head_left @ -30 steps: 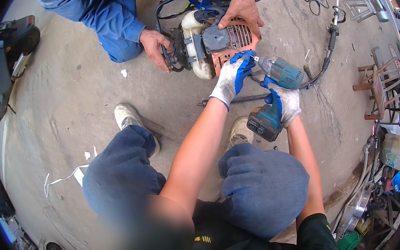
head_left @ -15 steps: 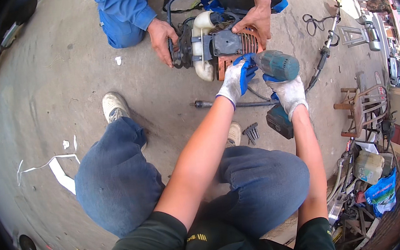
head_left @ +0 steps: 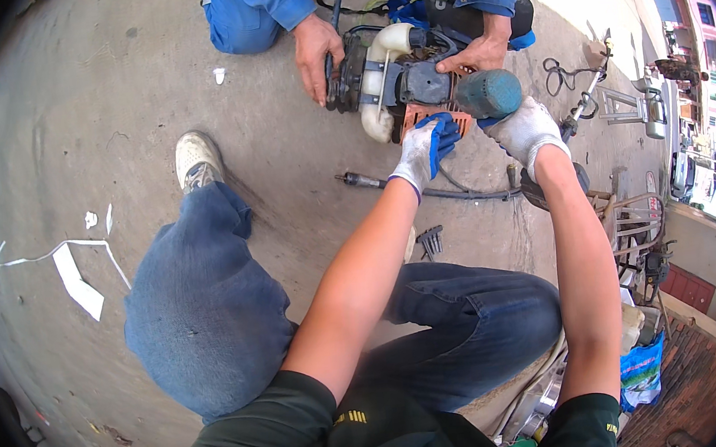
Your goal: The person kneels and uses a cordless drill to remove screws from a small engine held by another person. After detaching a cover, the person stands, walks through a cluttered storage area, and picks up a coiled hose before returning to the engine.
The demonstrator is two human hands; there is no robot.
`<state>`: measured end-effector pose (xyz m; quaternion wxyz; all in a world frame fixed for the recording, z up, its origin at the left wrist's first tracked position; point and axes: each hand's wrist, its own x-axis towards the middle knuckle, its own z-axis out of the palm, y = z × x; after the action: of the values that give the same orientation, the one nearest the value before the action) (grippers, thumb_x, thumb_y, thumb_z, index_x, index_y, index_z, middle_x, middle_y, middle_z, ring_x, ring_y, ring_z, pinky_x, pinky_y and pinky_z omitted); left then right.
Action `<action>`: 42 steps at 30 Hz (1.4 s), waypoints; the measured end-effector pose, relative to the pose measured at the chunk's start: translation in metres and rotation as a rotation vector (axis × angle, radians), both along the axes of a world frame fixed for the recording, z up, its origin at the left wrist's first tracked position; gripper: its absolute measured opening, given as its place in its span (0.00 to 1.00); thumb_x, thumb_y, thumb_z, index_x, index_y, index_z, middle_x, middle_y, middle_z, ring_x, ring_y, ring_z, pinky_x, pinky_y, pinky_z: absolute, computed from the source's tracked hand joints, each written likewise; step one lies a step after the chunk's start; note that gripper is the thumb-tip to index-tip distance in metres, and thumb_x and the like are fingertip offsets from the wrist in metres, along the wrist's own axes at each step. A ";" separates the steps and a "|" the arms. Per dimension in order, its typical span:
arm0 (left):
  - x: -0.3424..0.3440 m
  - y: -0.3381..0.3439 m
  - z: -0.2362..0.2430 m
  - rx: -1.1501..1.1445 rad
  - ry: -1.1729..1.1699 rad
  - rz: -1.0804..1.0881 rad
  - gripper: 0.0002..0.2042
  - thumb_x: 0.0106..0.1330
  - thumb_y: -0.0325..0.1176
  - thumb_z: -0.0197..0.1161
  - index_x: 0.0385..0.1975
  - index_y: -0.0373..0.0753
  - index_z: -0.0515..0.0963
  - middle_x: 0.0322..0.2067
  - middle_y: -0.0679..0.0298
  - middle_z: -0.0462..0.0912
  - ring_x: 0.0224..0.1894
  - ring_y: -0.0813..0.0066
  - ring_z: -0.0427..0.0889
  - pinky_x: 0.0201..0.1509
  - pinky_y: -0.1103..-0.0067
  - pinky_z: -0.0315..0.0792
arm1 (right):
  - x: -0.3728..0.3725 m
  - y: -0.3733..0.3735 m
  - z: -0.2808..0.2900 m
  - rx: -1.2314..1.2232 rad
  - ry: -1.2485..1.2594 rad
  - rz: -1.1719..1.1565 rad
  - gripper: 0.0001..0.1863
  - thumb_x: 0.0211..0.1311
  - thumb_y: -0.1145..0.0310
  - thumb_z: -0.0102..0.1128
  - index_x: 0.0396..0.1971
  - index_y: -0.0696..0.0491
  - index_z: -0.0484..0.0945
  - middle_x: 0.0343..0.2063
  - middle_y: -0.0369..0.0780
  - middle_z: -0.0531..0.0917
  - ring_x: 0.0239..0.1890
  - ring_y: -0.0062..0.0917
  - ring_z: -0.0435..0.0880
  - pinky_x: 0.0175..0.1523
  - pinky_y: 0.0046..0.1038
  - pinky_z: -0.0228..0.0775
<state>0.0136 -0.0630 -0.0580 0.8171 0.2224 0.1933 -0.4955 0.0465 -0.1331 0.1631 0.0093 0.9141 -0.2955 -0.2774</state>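
My right hand (head_left: 529, 131), in a white glove with blue palm, grips a teal cordless drill (head_left: 489, 94) by its handle. The drill points left toward the small engine (head_left: 426, 84), which has an orange cover (head_left: 416, 115) and a white curved pipe. Its tip is hidden. My left hand (head_left: 425, 152), gloved alike, has its fingers bent together beside the orange cover. Whatever they hold is hidden. Across from me a person in blue steadies the engine, one bare hand (head_left: 319, 57) at its left end, the other hand (head_left: 480, 53) on its far right side.
On the concrete between my feet and the engine lie a dark shaft (head_left: 362, 179) and several dark bolts (head_left: 430, 240). White strip scraps (head_left: 78, 283) lie at left. A wooden chair (head_left: 637, 220), clutter and a blue bag (head_left: 642, 372) stand at right.
The view has shifted, so the engine appears further right. My right hand has turned the drill, whose battery now sits behind my wrist. My left hand has drawn slightly back from the drill's front.
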 end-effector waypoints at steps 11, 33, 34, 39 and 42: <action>-0.002 -0.005 -0.001 0.037 0.002 0.101 0.17 0.70 0.38 0.52 0.54 0.37 0.71 0.49 0.57 0.79 0.50 0.61 0.80 0.55 0.70 0.73 | -0.025 -0.015 -0.013 -0.035 -0.095 0.041 0.20 0.53 0.54 0.66 0.42 0.50 0.81 0.38 0.47 0.85 0.45 0.42 0.83 0.48 0.36 0.75; 0.000 -0.027 0.007 -0.031 0.211 0.309 0.13 0.69 0.34 0.53 0.50 0.38 0.72 0.47 0.58 0.78 0.51 0.63 0.77 0.59 0.67 0.70 | -0.044 -0.035 -0.013 -0.011 -0.080 0.197 0.18 0.52 0.54 0.66 0.37 0.51 0.83 0.35 0.48 0.85 0.42 0.42 0.84 0.46 0.36 0.75; 0.000 -0.026 0.005 -0.034 0.210 0.308 0.14 0.69 0.35 0.54 0.51 0.38 0.72 0.47 0.58 0.78 0.51 0.62 0.77 0.60 0.67 0.70 | -0.043 -0.031 -0.010 -0.004 -0.043 0.152 0.18 0.53 0.54 0.66 0.38 0.50 0.83 0.35 0.46 0.85 0.42 0.40 0.84 0.46 0.35 0.75; 0.002 -0.024 0.005 -0.035 0.195 0.279 0.14 0.68 0.35 0.55 0.50 0.37 0.72 0.45 0.57 0.79 0.47 0.62 0.79 0.55 0.68 0.73 | -0.057 -0.047 -0.010 0.146 -0.202 0.089 0.16 0.53 0.59 0.69 0.40 0.50 0.82 0.36 0.40 0.86 0.39 0.32 0.85 0.47 0.31 0.75; 0.005 -0.020 0.014 0.215 0.007 0.162 0.12 0.66 0.33 0.58 0.46 0.35 0.75 0.39 0.59 0.81 0.38 0.66 0.82 0.43 0.73 0.78 | -0.071 -0.057 -0.014 0.389 -0.465 -0.077 0.15 0.51 0.63 0.70 0.38 0.53 0.83 0.25 0.38 0.85 0.24 0.21 0.83 0.31 0.26 0.75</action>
<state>0.0181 -0.0833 -0.0436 0.8252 0.2907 0.2656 -0.4050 -0.0245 -0.1897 0.1488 -0.2443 0.9258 -0.2656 -0.1123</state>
